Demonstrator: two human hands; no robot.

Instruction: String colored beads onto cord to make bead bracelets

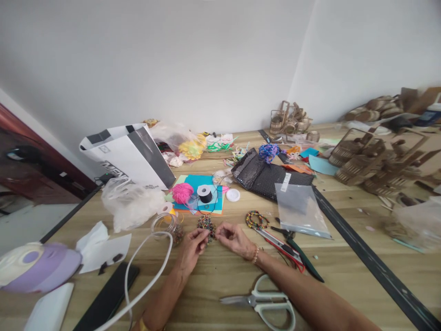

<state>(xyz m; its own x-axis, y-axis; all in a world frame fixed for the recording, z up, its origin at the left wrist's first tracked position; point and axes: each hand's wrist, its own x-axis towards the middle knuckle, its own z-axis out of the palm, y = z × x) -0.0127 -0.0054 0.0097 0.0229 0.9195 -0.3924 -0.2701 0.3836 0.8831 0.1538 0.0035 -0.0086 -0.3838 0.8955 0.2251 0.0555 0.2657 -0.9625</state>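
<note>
From where I stand, the boldest writing is on the white paper bag [124,158] at the back left: big dark letters starting "MEN", the rest too distorted to make out. The smaller print near its foot is too fine for me to read. A white label [285,182] sits by the black bubble mailer [258,177], also unreadable.

The left hand [196,241] and the right hand [234,238] meet around a little heap of mixed beads [206,222], near the middle of the table [200,296]. On each hand, thumb and fingertips are drawn close together; whether they are clamped on a bead or cord, I cannot tell. Behind the heap stands a spool [206,196] of black cord, beside a ball of pink yarn [182,193].

There is bare wood between the forearms, reaching down to the scissors [253,301], which lie near the right forearm with their blades pointing left. A utility knife [280,246] and green-handled pliers [305,259] crowd the right wrist, beaded bracelets [257,220] just beyond. On the other side, a white cable [171,246] loops close to the left forearm.

The tabletop is pale, streaky wood with a dark left edge; a black strip [361,259] runs slantwise over its right part. Wooden baskets [365,161] stack up at the right, a plain pale wall [206,59] rises behind, and a reddish-brown panel [20,131] shows at far left.
</note>
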